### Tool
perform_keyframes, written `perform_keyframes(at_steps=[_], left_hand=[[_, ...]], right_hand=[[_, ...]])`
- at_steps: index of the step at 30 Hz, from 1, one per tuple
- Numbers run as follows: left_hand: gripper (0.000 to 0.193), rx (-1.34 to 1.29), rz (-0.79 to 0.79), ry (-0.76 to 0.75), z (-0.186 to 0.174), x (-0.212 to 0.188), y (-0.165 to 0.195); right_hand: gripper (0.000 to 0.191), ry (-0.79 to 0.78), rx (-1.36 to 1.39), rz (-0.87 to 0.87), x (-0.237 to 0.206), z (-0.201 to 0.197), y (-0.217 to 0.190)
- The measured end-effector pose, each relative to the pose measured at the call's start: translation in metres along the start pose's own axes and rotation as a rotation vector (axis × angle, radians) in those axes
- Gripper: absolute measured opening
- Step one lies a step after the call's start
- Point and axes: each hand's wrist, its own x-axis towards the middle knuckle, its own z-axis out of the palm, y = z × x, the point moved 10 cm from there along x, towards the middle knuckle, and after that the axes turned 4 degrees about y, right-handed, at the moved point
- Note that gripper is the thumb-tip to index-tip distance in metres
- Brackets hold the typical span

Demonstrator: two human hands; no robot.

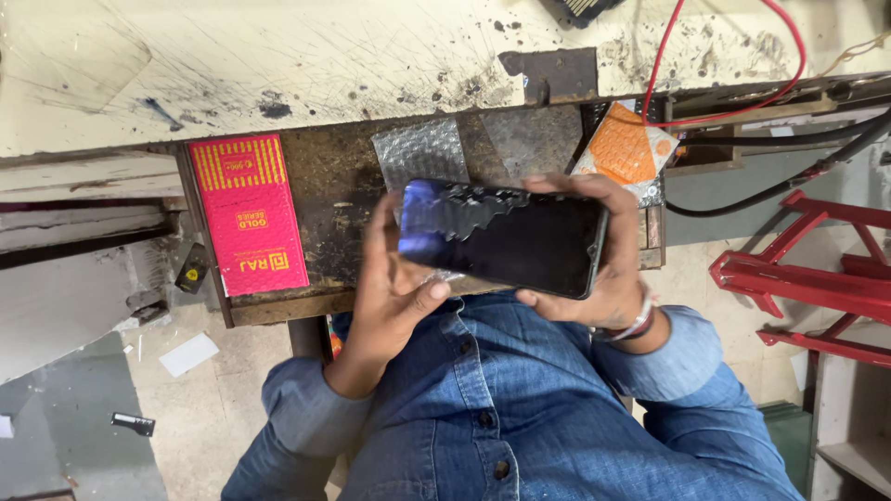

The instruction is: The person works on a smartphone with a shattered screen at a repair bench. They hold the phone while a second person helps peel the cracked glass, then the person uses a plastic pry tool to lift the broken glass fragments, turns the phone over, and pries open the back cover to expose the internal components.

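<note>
A black smartphone (506, 237) with a cracked, dark screen lies sideways between both hands, above an open wooden drawer (325, 195). My right hand (608, 255) wraps the phone's right end, fingers over the top edge and thumb under the lower edge. My left hand (390, 288) cups the phone's left end from behind, thumb resting by its lower left corner. A metal bracelet sits on my right wrist. Blue denim sleeves cover both arms.
In the drawer lie a pink and yellow box (246, 213), a piece of bubble wrap (422, 153) and an orange packet (626, 148). A scratched cream worktop (278, 65) runs above. Red and black cables (733, 111) trail right, near a red metal frame (807, 278).
</note>
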Motion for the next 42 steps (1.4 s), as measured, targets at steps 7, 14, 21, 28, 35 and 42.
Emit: perform_keyframes(at_steps=[7,14,21,28,35,42], left_hand=[[0.113,0.937,0.383,-0.177,0.047,0.018,0.061],[0.105,0.920,0.315,-0.246,0.033,0.052,0.030],[0.085,0.840,0.290,-0.138,-0.001,0.043,0.019],[0.088,0.800,0.421,-0.145,-0.005,0.038,0.025],[0.099,0.880,0.500,-0.082,-0.001,0.036,0.037],[0.093,0.860,0.486,-0.004,-0.003,0.040,0.049]], right_hand=[[0.100,-0.237,-0.468,-0.018,0.044,0.011,-0.042],[0.099,-0.490,-0.773,-0.028,0.078,0.061,-0.049],[0.104,-0.568,-0.786,-0.124,0.083,0.091,-0.050],[0.103,-0.557,-0.774,-0.143,0.079,0.092,-0.059],[0.101,-0.573,-0.731,-0.175,0.077,0.096,-0.053],[0.098,-0.550,-0.605,-0.107,0.091,0.091,-0.043]])
